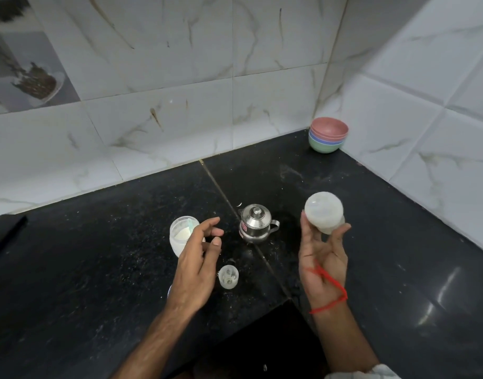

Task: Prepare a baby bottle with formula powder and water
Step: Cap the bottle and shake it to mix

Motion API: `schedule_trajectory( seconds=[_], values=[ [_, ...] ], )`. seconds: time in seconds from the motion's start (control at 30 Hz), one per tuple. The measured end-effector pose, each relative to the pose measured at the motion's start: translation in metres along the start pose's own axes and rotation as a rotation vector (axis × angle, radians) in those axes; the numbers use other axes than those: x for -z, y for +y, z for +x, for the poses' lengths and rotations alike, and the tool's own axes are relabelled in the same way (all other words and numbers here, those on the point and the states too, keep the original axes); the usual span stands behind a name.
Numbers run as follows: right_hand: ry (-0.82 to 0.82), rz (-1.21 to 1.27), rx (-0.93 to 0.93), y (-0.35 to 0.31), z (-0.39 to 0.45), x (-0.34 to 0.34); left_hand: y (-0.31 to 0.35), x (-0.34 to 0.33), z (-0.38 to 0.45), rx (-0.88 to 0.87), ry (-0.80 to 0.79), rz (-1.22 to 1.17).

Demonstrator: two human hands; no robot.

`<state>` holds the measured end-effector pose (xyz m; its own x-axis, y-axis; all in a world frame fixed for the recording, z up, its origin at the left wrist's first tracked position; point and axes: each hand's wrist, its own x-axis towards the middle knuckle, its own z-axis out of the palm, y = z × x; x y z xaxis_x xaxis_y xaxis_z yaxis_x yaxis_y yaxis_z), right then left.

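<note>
counter point(98, 269): black, speckled | tiles point(158, 58): white, veined | bowls point(328, 138): pink, blue, green

Both forearms were bare. A thin red thread bracelet point(329, 296) circled the right wrist, one strand trailing up the palm; a whitish sleeve edge point(371, 372) showed below.

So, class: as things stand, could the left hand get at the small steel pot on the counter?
Probably yes. The left hand is open and holds nothing, and the steel pot stands just beside its fingertips with bare counter between them. The right hand is off to the other side.
</note>
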<state>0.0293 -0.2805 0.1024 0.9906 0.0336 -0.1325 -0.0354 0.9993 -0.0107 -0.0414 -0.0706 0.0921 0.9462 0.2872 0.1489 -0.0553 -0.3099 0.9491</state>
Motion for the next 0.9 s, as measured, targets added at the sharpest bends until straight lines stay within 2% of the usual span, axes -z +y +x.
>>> schedule_trajectory(
  seconds=[0.03,0.1,0.2,0.23,0.27,0.3,0.33,0.47,0.5,0.53,0.57,0.63,0.7,0.77,0.8,0.83,0.9],
  values=[
    [-0.019,-0.133,-0.006,0.003,-0.001,0.003,0.000,0.000,0.000,0.001,0.002,-0.003],
    [-0.188,-0.608,0.004,0.004,-0.007,0.007,0.001,-0.001,0.000,0.002,0.001,-0.007],
    [-0.677,-1.528,-0.090,-0.002,-0.008,0.009,0.002,-0.003,0.001,-0.008,-0.005,-0.012],
    [-0.770,-1.709,-0.154,-0.006,-0.006,0.006,0.002,-0.003,0.001,-0.009,-0.009,-0.007],
    [-0.785,-1.753,-0.173,-0.008,-0.006,0.002,0.002,-0.002,0.001,-0.007,-0.013,-0.002],
    [-0.743,-1.695,-0.121,-0.009,-0.008,-0.001,0.002,-0.001,0.001,-0.005,-0.014,-0.002],
    [-0.646,-1.516,-0.046,-0.009,-0.009,-0.003,0.003,-0.001,0.002,-0.001,-0.014,-0.006],
    [-0.204,-0.436,0.080,-0.015,0.003,-0.001,0.004,0.001,0.002,0.016,-0.009,-0.018],
    [-0.131,-0.220,0.067,-0.016,0.007,-0.002,0.003,0.002,0.001,0.017,-0.005,-0.019],
    [-0.077,-0.125,0.052,-0.016,0.008,-0.002,0.003,0.002,0.001,0.015,-0.003,-0.019],
    [-0.067,-0.150,0.033,-0.014,0.007,0.000,0.003,0.002,0.001,0.012,-0.001,-0.020],
    [-0.165,-0.522,0.035,-0.008,-0.001,0.004,0.005,0.000,0.000,0.008,0.000,-0.026],
    [-0.399,-1.093,0.009,-0.002,-0.011,0.010,0.005,-0.001,0.000,0.009,0.001,-0.028],
    [-0.711,-1.627,-0.170,0.002,-0.015,0.012,0.004,-0.002,0.002,0.008,-0.005,-0.019],
    [-0.794,-1.726,-0.238,0.002,-0.017,0.012,0.004,-0.002,0.002,0.006,-0.010,-0.014],
    [-0.787,-1.715,-0.240,0.003,-0.018,0.009,0.004,-0.002,0.003,0.004,-0.011,-0.015],
    [-0.581,-1.411,-0.100,0.004,-0.020,0.002,0.005,-0.002,0.003,0.003,-0.002,-0.030]
  ],
)
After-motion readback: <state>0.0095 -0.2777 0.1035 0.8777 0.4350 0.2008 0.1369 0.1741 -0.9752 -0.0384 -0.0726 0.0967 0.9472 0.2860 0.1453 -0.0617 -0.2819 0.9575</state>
